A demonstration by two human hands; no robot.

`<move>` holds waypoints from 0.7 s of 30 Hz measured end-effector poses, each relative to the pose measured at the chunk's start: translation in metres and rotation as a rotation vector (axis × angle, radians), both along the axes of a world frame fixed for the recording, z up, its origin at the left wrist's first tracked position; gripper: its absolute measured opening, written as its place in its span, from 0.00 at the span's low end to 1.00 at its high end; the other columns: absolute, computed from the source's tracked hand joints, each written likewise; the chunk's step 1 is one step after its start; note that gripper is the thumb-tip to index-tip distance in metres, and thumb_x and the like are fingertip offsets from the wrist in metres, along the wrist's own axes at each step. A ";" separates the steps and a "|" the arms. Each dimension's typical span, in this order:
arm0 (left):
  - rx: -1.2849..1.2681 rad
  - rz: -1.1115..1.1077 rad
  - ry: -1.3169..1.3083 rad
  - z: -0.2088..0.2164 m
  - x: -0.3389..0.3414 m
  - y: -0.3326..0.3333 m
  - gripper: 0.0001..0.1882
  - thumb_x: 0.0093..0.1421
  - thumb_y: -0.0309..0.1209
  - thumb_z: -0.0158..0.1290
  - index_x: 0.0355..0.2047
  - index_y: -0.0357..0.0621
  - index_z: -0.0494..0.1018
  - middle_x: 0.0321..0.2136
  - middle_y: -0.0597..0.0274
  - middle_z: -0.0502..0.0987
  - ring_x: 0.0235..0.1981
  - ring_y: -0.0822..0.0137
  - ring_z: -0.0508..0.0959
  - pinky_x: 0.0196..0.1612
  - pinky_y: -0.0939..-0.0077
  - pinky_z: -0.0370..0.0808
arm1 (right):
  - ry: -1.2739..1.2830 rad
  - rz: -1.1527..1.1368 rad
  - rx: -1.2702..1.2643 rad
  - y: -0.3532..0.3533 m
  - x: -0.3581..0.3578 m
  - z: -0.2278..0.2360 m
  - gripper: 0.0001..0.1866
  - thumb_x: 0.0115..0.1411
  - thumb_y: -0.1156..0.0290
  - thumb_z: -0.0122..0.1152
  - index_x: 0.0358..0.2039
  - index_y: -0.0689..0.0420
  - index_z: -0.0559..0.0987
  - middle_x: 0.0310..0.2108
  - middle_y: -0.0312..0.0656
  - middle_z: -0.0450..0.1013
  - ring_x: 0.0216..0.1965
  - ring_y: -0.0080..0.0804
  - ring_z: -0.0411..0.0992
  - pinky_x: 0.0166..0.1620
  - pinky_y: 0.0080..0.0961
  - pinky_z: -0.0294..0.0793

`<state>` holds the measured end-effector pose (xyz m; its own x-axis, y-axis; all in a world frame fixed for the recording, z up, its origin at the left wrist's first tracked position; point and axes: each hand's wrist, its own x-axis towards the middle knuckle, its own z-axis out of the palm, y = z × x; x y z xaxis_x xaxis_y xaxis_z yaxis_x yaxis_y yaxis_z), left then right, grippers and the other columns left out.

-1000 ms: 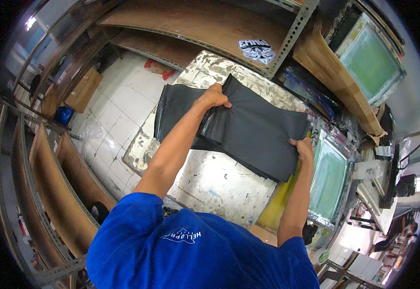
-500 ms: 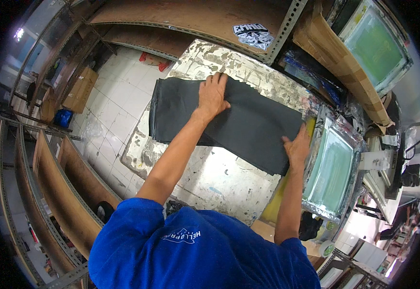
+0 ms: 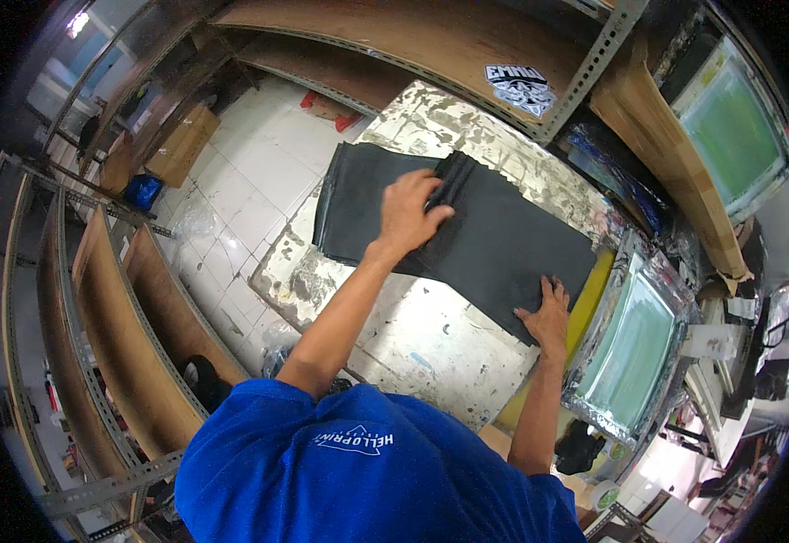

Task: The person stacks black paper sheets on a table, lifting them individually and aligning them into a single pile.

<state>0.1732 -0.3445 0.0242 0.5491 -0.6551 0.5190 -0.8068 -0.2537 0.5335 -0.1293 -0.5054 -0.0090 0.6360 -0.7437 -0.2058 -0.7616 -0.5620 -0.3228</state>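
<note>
Thin black sheets [image 3: 519,240] lie in an overlapping stack across a paint-stained table. Near the middle, several edges bunch up into a dark ridge [image 3: 453,179]; the left part of the stack [image 3: 355,195] lies beyond it. At this ridge is my left hand [image 3: 410,213], fingers bent and thumb spread apart, with nothing visible between them. My right hand [image 3: 546,317] rests on the lower right end of the stack, its fingers spread. Whether the left fingertips touch the sheets, I cannot tell.
The worn white tabletop [image 3: 421,339] shows in front of the sheets. To the right stands a framed green printing screen [image 3: 630,335]. Wooden shelves [image 3: 385,27] rise behind, and more shelves [image 3: 132,335] stand at the left. Cardboard [image 3: 666,154] leans at the back right.
My left hand has gone from lying flat on the sheets to bent fingers, and edges now bunch beside it. My right hand has moved from the right edge onto the stack. The view has shifted.
</note>
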 end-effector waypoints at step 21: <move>0.587 0.835 0.335 -0.017 0.086 0.072 0.27 0.43 0.31 0.67 0.45 0.40 0.72 0.41 0.50 0.79 0.45 0.50 0.80 0.47 0.58 0.77 | 0.015 -0.028 -0.011 0.008 0.008 -0.004 0.50 0.42 0.62 0.78 0.65 0.55 0.63 0.69 0.49 0.51 0.69 0.55 0.48 0.61 0.64 0.61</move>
<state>0.2588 -0.2721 0.0073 0.9944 -0.1046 -0.0151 -0.0947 -0.9457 0.3110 -0.1215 -0.4971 -0.0131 0.6122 -0.7632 -0.2070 -0.7815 -0.5440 -0.3054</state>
